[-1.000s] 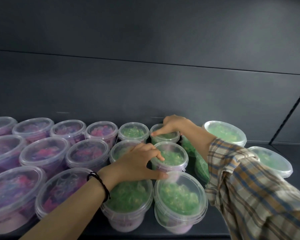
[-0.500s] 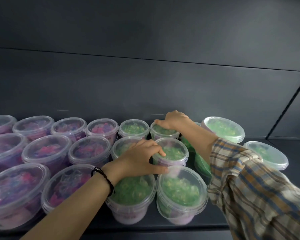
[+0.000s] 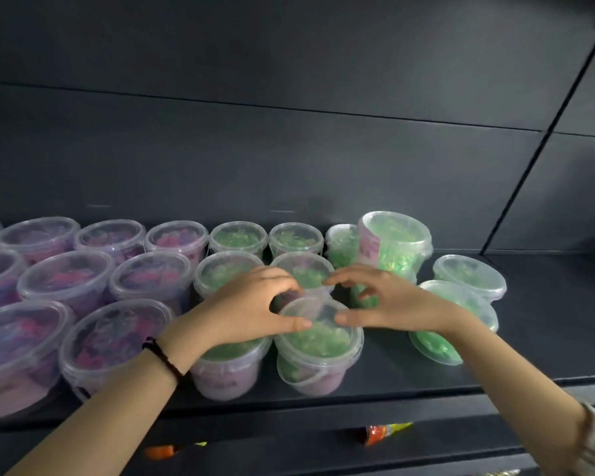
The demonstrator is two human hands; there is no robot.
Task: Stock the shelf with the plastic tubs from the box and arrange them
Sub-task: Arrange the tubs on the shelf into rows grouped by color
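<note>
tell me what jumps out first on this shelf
Two bare hands meet mid-shelf: the left hand and right hand curl round a green tub in the middle row. Left of them stand neat rows of pink-purple tubs. Behind the right hand, a leaning tub of green pieces sits tilted on top of others.

Dark grey back panel (image 3: 289,159) fills the top. Down low, an orange-and-yellow packet (image 3: 385,432); well left of it, a blurred orange packet (image 3: 162,451).
</note>
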